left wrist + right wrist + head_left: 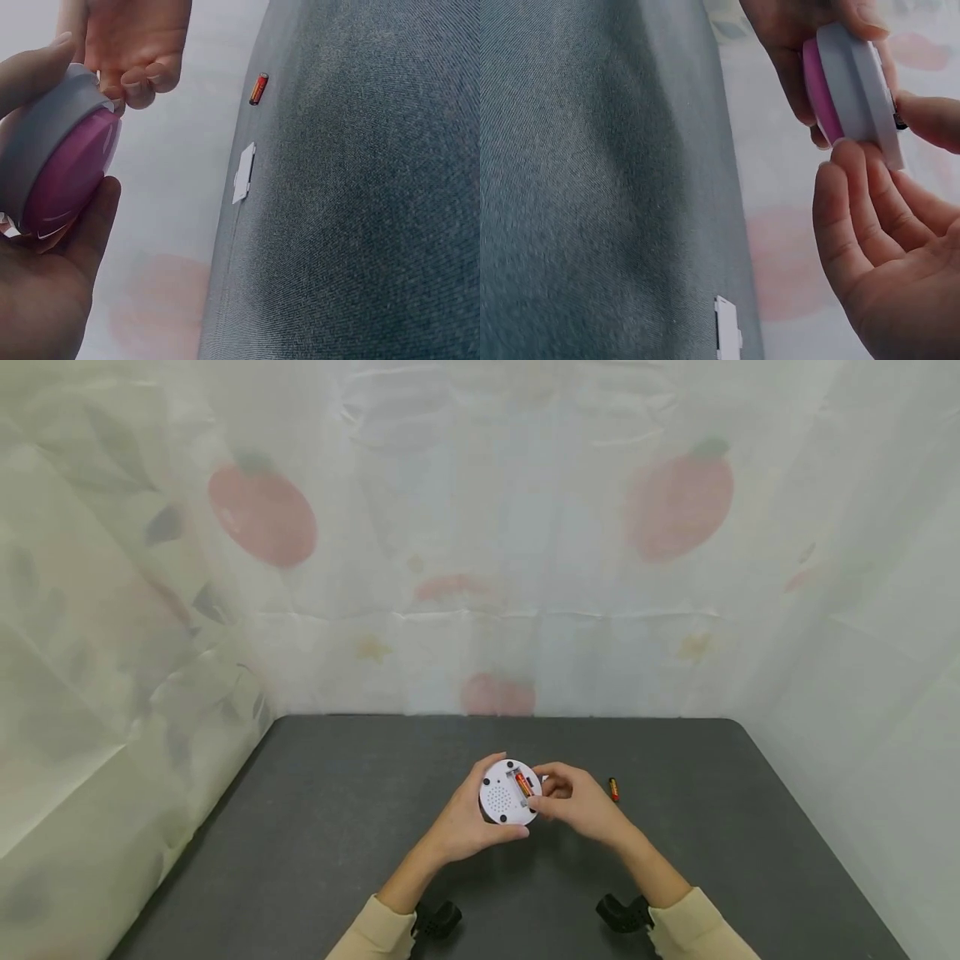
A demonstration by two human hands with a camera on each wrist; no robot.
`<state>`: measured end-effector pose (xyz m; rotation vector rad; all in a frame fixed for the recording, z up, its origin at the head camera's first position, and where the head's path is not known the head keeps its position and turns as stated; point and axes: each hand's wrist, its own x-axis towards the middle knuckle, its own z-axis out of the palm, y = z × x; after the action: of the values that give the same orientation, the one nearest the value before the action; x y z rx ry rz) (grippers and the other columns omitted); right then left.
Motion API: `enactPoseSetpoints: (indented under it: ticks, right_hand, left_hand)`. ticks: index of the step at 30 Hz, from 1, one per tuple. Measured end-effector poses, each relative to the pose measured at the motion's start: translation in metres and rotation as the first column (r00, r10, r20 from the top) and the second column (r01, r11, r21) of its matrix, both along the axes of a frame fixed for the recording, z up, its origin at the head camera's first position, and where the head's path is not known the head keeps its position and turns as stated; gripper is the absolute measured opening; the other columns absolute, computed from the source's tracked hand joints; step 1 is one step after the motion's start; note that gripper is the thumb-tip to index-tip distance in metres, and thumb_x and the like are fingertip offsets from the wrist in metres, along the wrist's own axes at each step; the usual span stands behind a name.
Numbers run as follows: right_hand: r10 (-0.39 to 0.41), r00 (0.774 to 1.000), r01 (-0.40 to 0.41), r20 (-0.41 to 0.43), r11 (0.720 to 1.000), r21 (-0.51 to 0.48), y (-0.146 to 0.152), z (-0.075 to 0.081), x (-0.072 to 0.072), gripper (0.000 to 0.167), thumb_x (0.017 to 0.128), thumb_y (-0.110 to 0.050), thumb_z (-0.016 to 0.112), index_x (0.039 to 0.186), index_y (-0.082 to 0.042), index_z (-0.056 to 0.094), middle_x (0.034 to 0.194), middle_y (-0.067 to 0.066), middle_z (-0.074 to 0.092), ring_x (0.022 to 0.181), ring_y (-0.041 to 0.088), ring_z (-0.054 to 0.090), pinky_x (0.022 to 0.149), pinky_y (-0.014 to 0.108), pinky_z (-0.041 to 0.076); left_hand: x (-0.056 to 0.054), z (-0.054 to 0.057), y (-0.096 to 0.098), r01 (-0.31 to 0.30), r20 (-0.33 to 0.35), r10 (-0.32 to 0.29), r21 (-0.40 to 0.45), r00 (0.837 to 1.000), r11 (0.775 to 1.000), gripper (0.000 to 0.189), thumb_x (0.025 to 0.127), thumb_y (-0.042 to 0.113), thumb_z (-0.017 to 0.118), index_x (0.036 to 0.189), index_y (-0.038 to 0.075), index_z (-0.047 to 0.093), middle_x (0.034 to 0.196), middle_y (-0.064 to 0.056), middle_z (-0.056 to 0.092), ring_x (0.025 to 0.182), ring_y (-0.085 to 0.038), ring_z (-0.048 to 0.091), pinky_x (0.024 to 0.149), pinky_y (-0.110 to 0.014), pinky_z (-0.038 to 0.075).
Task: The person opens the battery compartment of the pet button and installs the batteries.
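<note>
My left hand (459,822) grips a round white device (498,797) by its rim, back side up. Its back carries speaker holes, black feet and an uncovered battery slot with a red-orange battery (522,784) in it. The pink front (75,172) shows in the left wrist view. My right hand (581,802) is at the device's right side, its thumb (930,120) on the back near the battery's lower end and its fingertips (849,154) at the rim. Part of the battery slot is hidden by that thumb.
A second battery (613,789) lies on the dark table (360,793), right of my right hand. The white battery cover (244,172) also lies on the table. Black wrist mounts (438,920) sit below both sleeves. A printed curtain (480,527) hangs behind the table.
</note>
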<state>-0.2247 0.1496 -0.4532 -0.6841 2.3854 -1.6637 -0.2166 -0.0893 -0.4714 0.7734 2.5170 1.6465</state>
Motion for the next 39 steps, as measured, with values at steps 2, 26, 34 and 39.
enactPoseSetpoints:
  ticks: [2, 26, 34, 39]
  right_hand:
    - [0.017, 0.998, -0.015, 0.054, 0.999, -0.051, -0.001, 0.000, 0.000, 0.048, 0.095, -0.017, 0.073, 0.136, 0.002, 0.056, 0.092, 0.011, 0.067, 0.075, 0.027, 0.065, 0.074, 0.050, 0.056]
    - [0.016, 0.994, -0.007, 0.113, 0.997, -0.081, -0.006, 0.002, 0.003, 0.041, 0.101, -0.018, 0.066, 0.133, 0.003, 0.052, 0.084, 0.015, 0.066, 0.073, 0.029, 0.065, 0.071, 0.044, 0.057]
    - [0.069, 0.996, -0.068, 0.059, 0.998, -0.018, 0.014, 0.005, -0.001, 0.031, 0.103, -0.023, 0.064, 0.125, -0.001, 0.062, 0.093, 0.020, 0.068, 0.081, 0.043, 0.065, 0.075, 0.051, 0.056]
    - [0.045, 0.999, -0.045, 0.001, 0.996, 0.074, 0.027, 0.005, -0.002, 0.030, 0.103, -0.025, 0.062, 0.122, -0.002, 0.065, 0.096, 0.021, 0.068, 0.084, 0.043, 0.065, 0.076, 0.050, 0.056]
  left_hand:
    - [0.000, 0.000, 0.001, -0.002, 0.003, 0.002, 0.005, 1.000, 1.000, 0.104, 0.075, 0.036, 0.092, 0.157, 0.035, 0.027, 0.130, 0.004, 0.053, 0.102, -0.016, 0.058, 0.083, -0.033, 0.050]
    - [-0.002, 0.000, -0.002, 0.002, 0.013, -0.003, 0.018, 1.000, 1.000, 0.105, 0.074, 0.034, 0.093, 0.156, 0.035, 0.028, 0.131, 0.004, 0.053, 0.103, -0.017, 0.059, 0.084, -0.034, 0.050]
    - [-0.003, 0.001, -0.002, 0.004, 0.008, -0.004, 0.036, 1.000, 0.999, 0.104, 0.074, 0.034, 0.093, 0.156, 0.036, 0.029, 0.132, 0.005, 0.053, 0.105, -0.016, 0.058, 0.086, -0.036, 0.049]
    - [-0.003, 0.001, -0.001, -0.009, -0.007, 0.009, 0.030, 1.000, 0.999, 0.104, 0.072, 0.035, 0.094, 0.155, 0.036, 0.030, 0.128, 0.006, 0.056, 0.103, -0.016, 0.058, 0.086, -0.035, 0.048]
